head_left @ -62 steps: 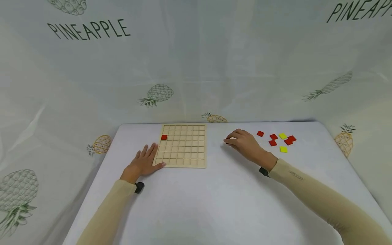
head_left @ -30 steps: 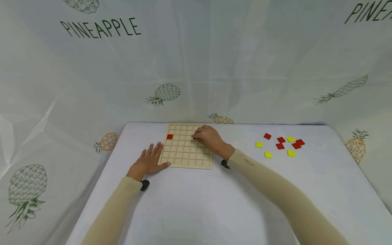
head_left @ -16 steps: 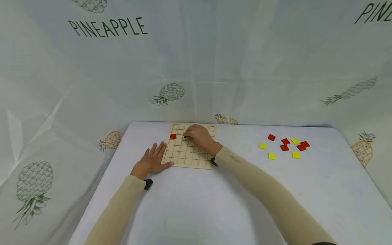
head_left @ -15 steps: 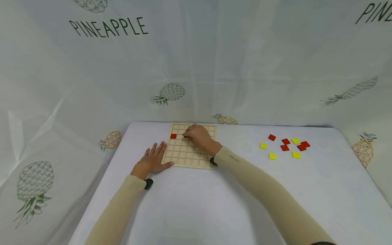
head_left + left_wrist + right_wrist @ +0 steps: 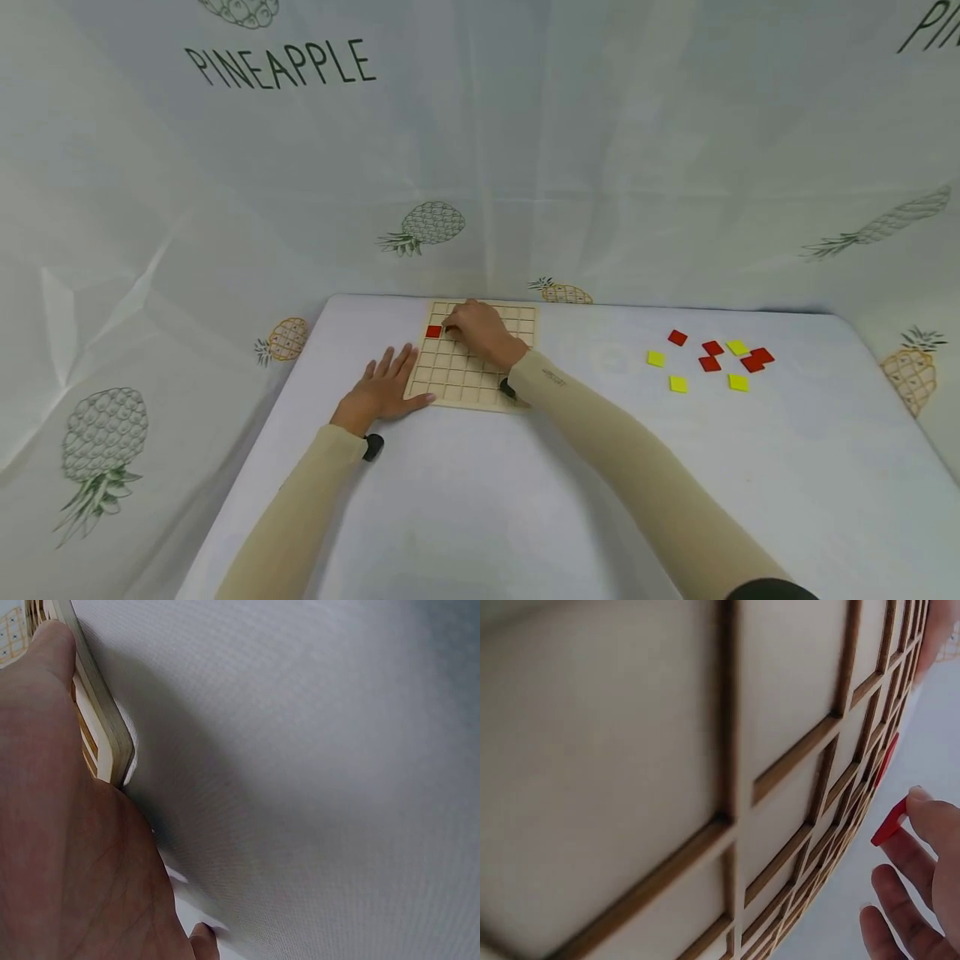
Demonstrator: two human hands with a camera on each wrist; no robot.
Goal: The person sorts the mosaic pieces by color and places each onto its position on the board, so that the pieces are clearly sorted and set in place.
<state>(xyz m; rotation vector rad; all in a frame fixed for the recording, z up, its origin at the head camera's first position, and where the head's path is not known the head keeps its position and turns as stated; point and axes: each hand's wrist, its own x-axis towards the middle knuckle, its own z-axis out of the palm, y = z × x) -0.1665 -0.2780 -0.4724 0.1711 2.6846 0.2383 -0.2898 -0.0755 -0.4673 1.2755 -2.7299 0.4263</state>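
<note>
A wooden grid board (image 5: 459, 377) lies on the white table. One red square tile (image 5: 433, 332) sits in a cell at its left side, in the second or third row from the back. My left hand (image 5: 384, 392) rests flat at the board's left edge, fingers spread; in the left wrist view its thumb (image 5: 56, 649) lies over the rim. My right hand (image 5: 482, 330) is above the back part of the board, just right of that tile. Between thumb and finger it pinches another red square tile (image 5: 889, 823), tilted and apart from the grid.
To the right on the table (image 5: 570, 500) lie several loose red tiles (image 5: 709, 364) and yellow tiles (image 5: 678, 384), some red ones overlapping. Behind the table hangs a pale cloth (image 5: 600, 167) printed with pineapples. My right forearm crosses over the board's front right corner.
My right hand has carried the pinched red tile leftward from beside the board to near the placed tile. My left hand has stayed at the board's edge. The head view has shifted slightly.
</note>
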